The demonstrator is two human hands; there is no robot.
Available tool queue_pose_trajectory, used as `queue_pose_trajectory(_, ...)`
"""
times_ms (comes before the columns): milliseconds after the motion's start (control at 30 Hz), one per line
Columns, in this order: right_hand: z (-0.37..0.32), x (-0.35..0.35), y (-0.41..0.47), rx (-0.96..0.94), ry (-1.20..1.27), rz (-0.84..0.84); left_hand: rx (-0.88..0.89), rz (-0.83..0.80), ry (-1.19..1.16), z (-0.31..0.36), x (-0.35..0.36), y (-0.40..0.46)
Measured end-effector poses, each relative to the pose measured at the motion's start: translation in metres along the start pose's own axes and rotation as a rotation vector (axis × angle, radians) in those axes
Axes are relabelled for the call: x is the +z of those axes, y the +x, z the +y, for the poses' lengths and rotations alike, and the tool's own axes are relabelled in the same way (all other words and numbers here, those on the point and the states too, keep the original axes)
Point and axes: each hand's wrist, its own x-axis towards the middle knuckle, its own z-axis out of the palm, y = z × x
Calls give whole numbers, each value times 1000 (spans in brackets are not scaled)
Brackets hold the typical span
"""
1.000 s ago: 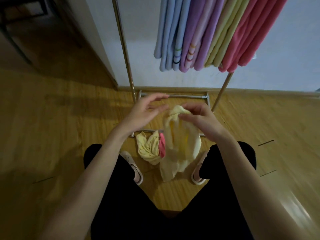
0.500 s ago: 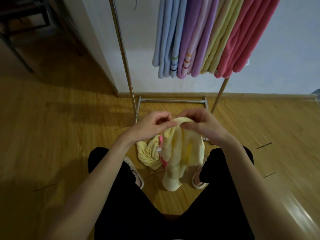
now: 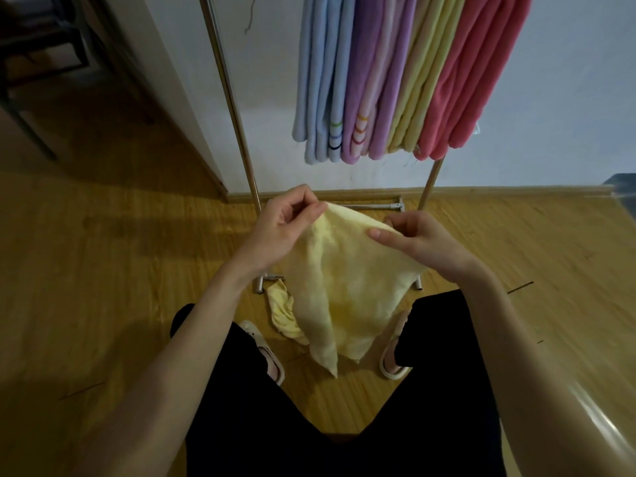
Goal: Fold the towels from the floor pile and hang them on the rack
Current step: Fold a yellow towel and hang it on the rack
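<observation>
Change: hands have pulled apart since a second ago, and the bunched yellow towel (image 3: 344,280) is now spread between them.
Left hand: the left hand (image 3: 282,228) sits at about ten o'clock from the towel's middle, thumb and fingers curled in a pinching grip on the towel's upper left edge.
Right hand: the right hand (image 3: 418,241) is at about two o'clock, its grip closed on the upper right edge, thumb lying flat along the top of the cloth and the other fingers curled behind it.
Yellow towel: held up in the air above the floor (image 3: 103,270), top edge stretched between both hands, the rest hanging down in loose folds to a point at six o'clock, between the two feet.
Floor pile: another pale yellow towel (image 3: 282,311) lies crumpled on the floor at about eight o'clock from the held one, partly hidden behind it, just beside the left sandal (image 3: 265,352).
Rack: the metal rack (image 3: 234,108) stands at twelve o'clock against the white wall (image 3: 268,63), its base bar on the floor just past the hands.
Hung towels: blue towels (image 3: 320,80), purple towels (image 3: 375,80), yellow-green towels (image 3: 420,80) and coral towels (image 3: 475,74) hang folded side by side from the rack, touching one another.
Right sandal: the right sandal (image 3: 392,356) shows at four o'clock from the towel's tip.
</observation>
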Motion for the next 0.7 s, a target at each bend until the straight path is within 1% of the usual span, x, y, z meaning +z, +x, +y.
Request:
queue_pose_trajectory(100, -4, -3, -2, -18, 17, 85, 4, 5, -7, 4, -4, 1)
queue_pose_trajectory(167, -7, -4, 1, -68, 52, 181, -23, -67, 51, 5, -7, 1)
queue_pose_trajectory(233, -12, -6, 5, -112, 79, 233, -84, -175, 124, 6, -7, 0)
queue_pose_trajectory(300, -16, -6, 10, -153, 87, 236, -114, -224, 222, 4, -6, -1)
queue_pose_trajectory(433, -24, -1, 12, -242, 49, 234, -127, -221, 393, -2, -11, 0)
queue_pose_trajectory(467, -24, 0, 12, -261, 42, 239, -144, -209, 438, -5, -13, 0)
queue_pose_trajectory(533, -26, 0, 11, -288, 43, 255, -186, -135, 484, -10, -16, 1)
queue_pose_trajectory(600, -28, -1, 9, -296, 45, 266, -225, -24, 434, -12, -15, 2)
queue_pose_trajectory(700, -26, -5, 6, -300, -19, 253, -242, 148, 282, -11, -10, 4)
